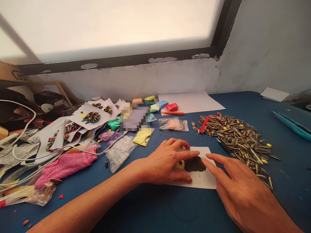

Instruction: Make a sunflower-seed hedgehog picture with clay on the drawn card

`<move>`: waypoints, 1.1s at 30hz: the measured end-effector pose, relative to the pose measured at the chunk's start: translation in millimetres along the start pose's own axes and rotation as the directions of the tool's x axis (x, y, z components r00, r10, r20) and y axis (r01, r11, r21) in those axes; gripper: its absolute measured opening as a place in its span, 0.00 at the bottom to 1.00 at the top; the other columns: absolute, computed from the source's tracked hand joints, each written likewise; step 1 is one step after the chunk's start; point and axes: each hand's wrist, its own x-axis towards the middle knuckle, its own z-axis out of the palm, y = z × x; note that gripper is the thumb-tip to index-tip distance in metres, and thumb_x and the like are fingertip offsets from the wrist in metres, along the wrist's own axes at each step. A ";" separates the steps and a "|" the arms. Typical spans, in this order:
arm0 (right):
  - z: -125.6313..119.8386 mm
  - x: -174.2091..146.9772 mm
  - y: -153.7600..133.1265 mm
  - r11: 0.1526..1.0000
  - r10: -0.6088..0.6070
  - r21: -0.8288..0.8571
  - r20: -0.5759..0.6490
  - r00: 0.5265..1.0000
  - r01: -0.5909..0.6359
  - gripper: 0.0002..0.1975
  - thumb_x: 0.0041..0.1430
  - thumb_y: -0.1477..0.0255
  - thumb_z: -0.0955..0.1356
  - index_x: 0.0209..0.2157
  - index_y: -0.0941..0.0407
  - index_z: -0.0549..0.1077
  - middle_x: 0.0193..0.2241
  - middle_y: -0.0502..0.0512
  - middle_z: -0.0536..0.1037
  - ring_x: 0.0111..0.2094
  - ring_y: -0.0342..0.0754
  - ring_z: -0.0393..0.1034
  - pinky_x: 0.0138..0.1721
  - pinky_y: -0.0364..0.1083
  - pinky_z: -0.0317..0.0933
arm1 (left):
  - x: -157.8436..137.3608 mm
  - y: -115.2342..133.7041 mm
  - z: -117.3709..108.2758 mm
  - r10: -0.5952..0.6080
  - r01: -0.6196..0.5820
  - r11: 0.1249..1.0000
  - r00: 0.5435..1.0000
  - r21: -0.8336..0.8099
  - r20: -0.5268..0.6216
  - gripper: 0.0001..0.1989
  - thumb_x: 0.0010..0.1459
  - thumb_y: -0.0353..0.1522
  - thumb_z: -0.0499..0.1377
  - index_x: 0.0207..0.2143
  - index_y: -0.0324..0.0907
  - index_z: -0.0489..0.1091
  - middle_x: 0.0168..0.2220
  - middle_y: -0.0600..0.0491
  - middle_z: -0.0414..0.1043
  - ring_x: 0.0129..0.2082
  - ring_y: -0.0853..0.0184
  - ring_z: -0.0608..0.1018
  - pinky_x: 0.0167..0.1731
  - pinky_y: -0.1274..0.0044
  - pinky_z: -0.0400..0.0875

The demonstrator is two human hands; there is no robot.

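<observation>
A small white sheet of paper (206, 183) lies on the blue table. On it is a flat dark patch of modelling clay (194, 164) with a yellow clay piece (180, 165) at its left end; a black dot shows on the yellow. Short drawn lines run below the dark patch. My left hand (165, 161) rests over the paper's left part, fingers spread around the yellow piece and along the patch's upper edge. My right hand (239, 181) has its fingers stretched out, with a fingertip at the patch's right edge. Neither hand grips anything.
Sunflower seeds (233, 132) are heaped at the right, with a red strip (204, 124) on them. A blue tool (293, 126) lies farther right. Bagged clay (143, 136), seed-covered paper pictures (90, 116), a pink cloth (66, 165) and a white cable (23, 129) crowd the left.
</observation>
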 end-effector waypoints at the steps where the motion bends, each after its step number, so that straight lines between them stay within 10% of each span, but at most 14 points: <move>1: -0.5 0.2 0.0 1.000 -0.019 0.018 0.006 1.000 0.019 0.21 0.60 0.85 0.59 0.53 0.63 0.71 0.50 0.65 0.69 0.49 0.55 0.65 0.47 0.53 0.61 | -0.2 -1.0 -0.8 0.002 -0.002 1.000 1.000 -0.020 0.001 0.36 0.55 0.42 0.66 0.64 0.49 0.59 0.59 0.46 0.61 0.56 0.55 0.65 0.57 0.63 0.59; 33: 0.4 12.2 -10.8 0.985 -0.137 0.112 0.058 0.989 0.130 0.16 0.61 0.71 0.66 0.50 0.57 0.75 0.57 0.68 0.68 0.56 0.60 0.64 0.46 0.57 0.69 | -0.1 -3.5 -11.5 0.013 -0.008 0.997 0.998 -0.081 0.062 0.32 0.53 0.38 0.68 0.58 0.42 0.64 0.60 0.44 0.61 0.59 0.54 0.63 0.58 0.65 0.60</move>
